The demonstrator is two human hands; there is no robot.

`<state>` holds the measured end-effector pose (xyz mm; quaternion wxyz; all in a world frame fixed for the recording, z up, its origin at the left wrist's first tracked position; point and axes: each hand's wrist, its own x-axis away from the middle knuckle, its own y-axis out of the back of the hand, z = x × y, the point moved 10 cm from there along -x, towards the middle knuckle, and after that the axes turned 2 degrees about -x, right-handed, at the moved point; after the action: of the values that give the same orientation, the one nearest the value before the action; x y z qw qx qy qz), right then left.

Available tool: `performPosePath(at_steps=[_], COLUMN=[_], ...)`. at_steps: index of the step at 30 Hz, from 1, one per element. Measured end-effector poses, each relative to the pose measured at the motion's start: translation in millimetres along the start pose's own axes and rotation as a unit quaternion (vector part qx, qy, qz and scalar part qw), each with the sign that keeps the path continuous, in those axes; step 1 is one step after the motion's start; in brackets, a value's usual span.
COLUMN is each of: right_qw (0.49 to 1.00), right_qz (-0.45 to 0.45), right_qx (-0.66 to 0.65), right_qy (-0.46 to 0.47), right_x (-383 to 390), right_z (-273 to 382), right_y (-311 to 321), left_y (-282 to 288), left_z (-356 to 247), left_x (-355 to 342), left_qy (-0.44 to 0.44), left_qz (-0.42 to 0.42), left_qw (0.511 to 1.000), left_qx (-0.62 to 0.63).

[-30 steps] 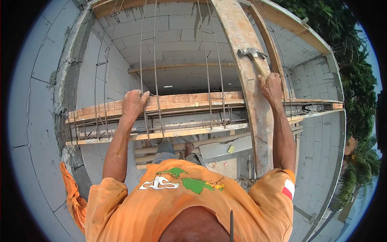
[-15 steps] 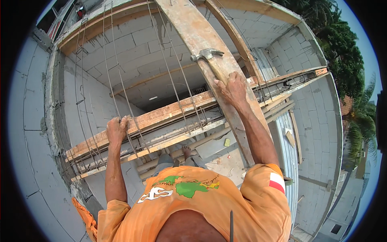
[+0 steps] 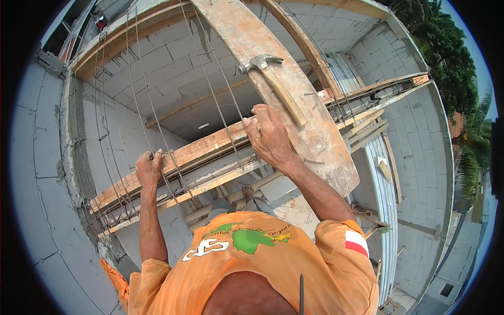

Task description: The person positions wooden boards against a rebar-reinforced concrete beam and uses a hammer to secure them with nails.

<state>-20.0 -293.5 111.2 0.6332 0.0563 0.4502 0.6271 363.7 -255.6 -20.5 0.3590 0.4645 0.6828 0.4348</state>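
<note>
A claw hammer [image 3: 282, 95] lies on the wide wooden plank [image 3: 310, 126], its head toward the far side and its wooden handle loose. My right hand [image 3: 270, 139] is off the hammer, left of the handle. Its thumb and fingers close at a thin steel bar [image 3: 231, 90] beside the formwork board; the palm side is hidden. My left hand [image 3: 149, 168] is closed around another steel bar [image 3: 142, 107] at the top edge of the formwork board [image 3: 202, 149]. Between the two formwork boards runs a cage of steel bars. Several nails stick out of the plank.
Grey block walls [image 3: 417, 152] surround a deep opening beyond the formwork. A second timber [image 3: 302, 39] runs alongside the plank. Corrugated metal sheets [image 3: 382, 205] stand at the right, with a wood scrap [image 3: 385, 171] on them. My feet are on poles lower down.
My right hand has let go of the hammer handle and moved left to the steel bar by the formwork. The hammer stays on the plank. My left hand keeps its hold.
</note>
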Motion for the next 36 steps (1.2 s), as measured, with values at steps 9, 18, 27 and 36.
performPosePath(at_steps=[9,18,27,36], right_qw=[0.894,0.913,0.887,0.745], right_qz=[0.183,0.148,0.165,0.214], right_qx=[-0.371,-0.327,-0.341,-0.466], right_qy=[-0.170,-0.193,-0.265,-0.427], right_x=[55.1,97.0,117.5,193.3], right_z=[58.3,43.7,24.0,-5.5], right_y=[-91.2,-86.2,-82.7,-71.9], left_y=[36.3,-23.0,-19.8,-66.1], left_z=[-102.2,-189.5,-210.8,-233.0], left_x=[36.9,64.1,84.4,149.5], left_qy=[0.045,0.087,-0.059,-0.068], left_qz=[-0.015,0.067,0.100,0.294], left_qw=[0.752,0.588,0.768,0.720], left_qx=[0.658,0.801,0.629,0.625])
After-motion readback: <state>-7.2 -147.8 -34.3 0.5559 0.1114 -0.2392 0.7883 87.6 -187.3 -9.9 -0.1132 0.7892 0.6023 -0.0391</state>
